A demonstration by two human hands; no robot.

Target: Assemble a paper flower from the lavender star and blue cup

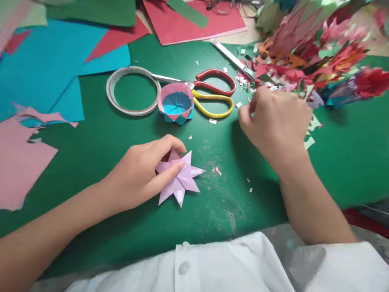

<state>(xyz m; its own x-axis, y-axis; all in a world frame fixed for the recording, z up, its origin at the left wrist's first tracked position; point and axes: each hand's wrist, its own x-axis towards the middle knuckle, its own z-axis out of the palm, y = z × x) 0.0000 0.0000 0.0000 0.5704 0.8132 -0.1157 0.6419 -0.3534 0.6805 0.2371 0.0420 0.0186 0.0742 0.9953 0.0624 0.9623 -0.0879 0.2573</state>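
Green matting [121, 227] covers the whole table under my arms, and on it sheets of blue paper [45, 61], red paper [188, 24] and torn pink paper [18, 162] overlap along the far and left edges. At the far right lies a blurred heap of folded paper flowers [319, 52] in red, pink, orange and green, with small paper scraps [246, 81] strewn at its near edge. Near the middle a tape ring [132, 90] lies flat, and just beside it stands a small pink-and-blue paper cup [176, 103], which overlaps a pair of scissors [212, 93] with one red and one yellow handle. My left hand [142, 172] rests on the mat and holds a lilac paper star [180, 178]: my thumb presses on top of its near left points and my forefinger curls over its far edge, so the star's left part is pinched under my fingers while its right and lower points jut out free, flat on the mat. My right hand [273, 119] hovers well apart from the star, just at the scraps beside the flower heap, knuckles toward me and fingers curled together; I cannot tell whether they grip anything, since the fingertips are hidden behind the hand.
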